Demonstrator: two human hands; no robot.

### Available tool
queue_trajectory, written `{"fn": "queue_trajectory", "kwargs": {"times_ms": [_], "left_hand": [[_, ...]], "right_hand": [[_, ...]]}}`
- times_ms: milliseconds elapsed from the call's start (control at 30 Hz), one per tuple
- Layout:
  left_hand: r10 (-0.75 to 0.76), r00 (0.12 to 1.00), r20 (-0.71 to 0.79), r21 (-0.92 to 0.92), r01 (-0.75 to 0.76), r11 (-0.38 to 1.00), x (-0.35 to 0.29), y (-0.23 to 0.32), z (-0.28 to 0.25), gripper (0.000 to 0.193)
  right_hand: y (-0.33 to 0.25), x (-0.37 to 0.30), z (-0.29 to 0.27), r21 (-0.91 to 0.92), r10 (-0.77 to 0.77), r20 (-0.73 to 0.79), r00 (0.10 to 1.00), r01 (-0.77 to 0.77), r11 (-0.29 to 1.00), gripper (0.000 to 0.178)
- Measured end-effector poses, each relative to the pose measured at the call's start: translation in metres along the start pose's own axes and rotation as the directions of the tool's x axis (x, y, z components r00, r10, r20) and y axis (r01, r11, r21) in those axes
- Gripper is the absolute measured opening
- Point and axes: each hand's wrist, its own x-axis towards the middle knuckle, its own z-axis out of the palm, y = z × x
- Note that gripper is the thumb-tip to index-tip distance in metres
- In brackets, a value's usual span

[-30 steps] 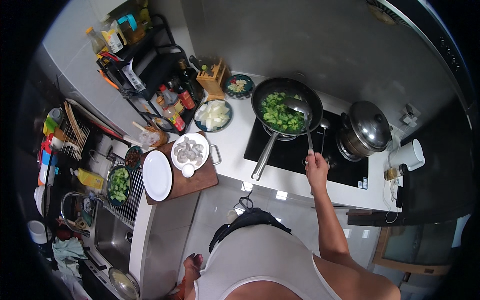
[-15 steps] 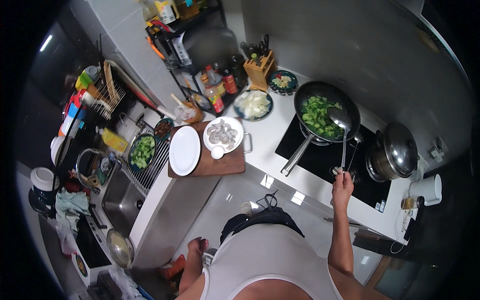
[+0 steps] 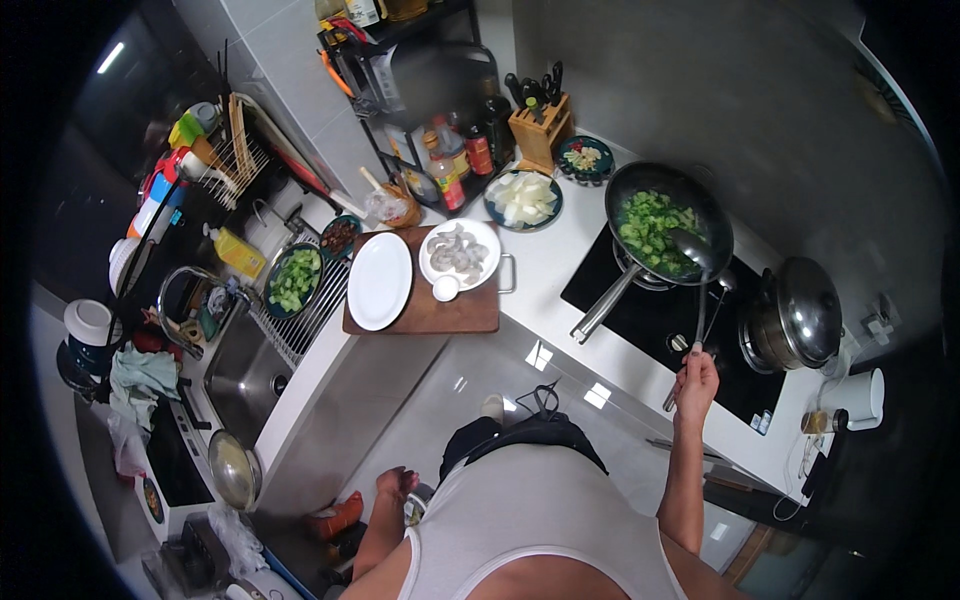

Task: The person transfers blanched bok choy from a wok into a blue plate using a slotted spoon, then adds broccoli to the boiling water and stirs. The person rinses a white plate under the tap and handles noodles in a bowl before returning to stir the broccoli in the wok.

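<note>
My right hand is closed round the handle of a metal spatula over the front of the cooktop. The spatula's head dips among chopped green vegetables in a dark frying pan, which stands on the hob with its steel handle toward me. A second long utensil lies beside the spatula. Low at my left side hangs my left hand, fingers loosely curled and apart, with nothing visible in it.
A lidded steel pot stands right of the pan. Left of the cooktop, a wooden board bears a white oval plate and a plate of shrimp. Sliced white vegetables, a knife block and a sink are further off.
The spatula head has swept down and toward the near right side of the pan, and my right hand has lowered slightly. The view has shifted a little. My left hand stays low.
</note>
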Motion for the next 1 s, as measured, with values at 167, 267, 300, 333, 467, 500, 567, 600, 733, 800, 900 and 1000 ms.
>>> {"fn": "queue_trajectory", "kwargs": {"times_ms": [167,267,300,333,467,500,567,600,733,800,900,1000], "left_hand": [[-0.006,1.000,0.015,-0.027,0.006,1.000,-0.002,0.004,0.001,0.024],[0.031,1.000,-0.003,-0.007,-0.031,0.999,-0.007,0.002,0.003,0.023],[0.037,0.999,-0.005,-0.003,-0.037,0.999,-0.009,0.003,0.006,0.022],[0.045,0.999,-0.006,0.004,-0.045,0.999,-0.011,0.006,0.005,0.022],[-0.027,0.999,-0.028,0.042,0.028,0.999,0.004,0.010,0.003,0.020],[-0.029,0.999,-0.018,0.022,0.029,0.999,0.005,0.016,0.003,0.020],[-0.064,0.998,0.023,0.027,0.064,0.998,0.014,0.025,0.007,0.020],[-0.063,0.998,0.020,0.075,0.061,0.995,0.014,0.028,0.008,0.019],[-0.051,0.996,0.077,0.085,0.044,0.995,0.025,0.048,0.011,0.021],[-0.030,0.995,0.097,0.083,0.022,0.996,0.037,0.064,0.012,0.023],[-0.005,0.997,0.081,0.198,-0.011,0.980,0.046,0.079,0.009,0.025],[-0.012,0.997,0.079,0.211,-0.005,0.978,0.052,0.094,0.011,0.025]], "right_hand": [[-0.011,0.004,-0.003,-0.095,-0.020,0.005,1.000,0.020,0.995,0.032],[-0.008,-0.001,0.000,-0.043,-0.010,0.016,1.000,0.010,0.999,0.031],[-0.012,0.004,-0.003,-0.072,-0.001,0.029,1.000,0.003,0.997,0.031],[-0.014,0.005,-0.004,-0.097,0.010,0.038,0.999,-0.007,0.995,0.031],[-0.011,-0.010,-0.005,0.016,-0.013,-0.026,1.000,0.013,1.000,0.026],[-0.011,-0.011,-0.003,0.019,-0.041,-0.030,0.999,0.042,0.999,0.025],[-0.006,-0.013,-0.015,-0.010,-0.100,-0.087,0.991,0.100,0.995,0.024],[0.006,-0.011,-0.022,0.025,-0.148,-0.082,0.986,0.151,0.988,0.022],[0.004,-0.029,-0.024,-0.029,-0.209,-0.213,0.955,0.207,0.978,0.026],[0.007,-0.040,-0.030,-0.078,-0.203,-0.276,0.940,0.188,0.979,0.031],[0.031,-0.057,-0.051,-0.254,-0.223,-0.374,0.900,0.132,0.958,0.035],[0.054,-0.066,-0.069,-0.335,-0.191,-0.419,0.887,0.045,0.941,0.038]]}}
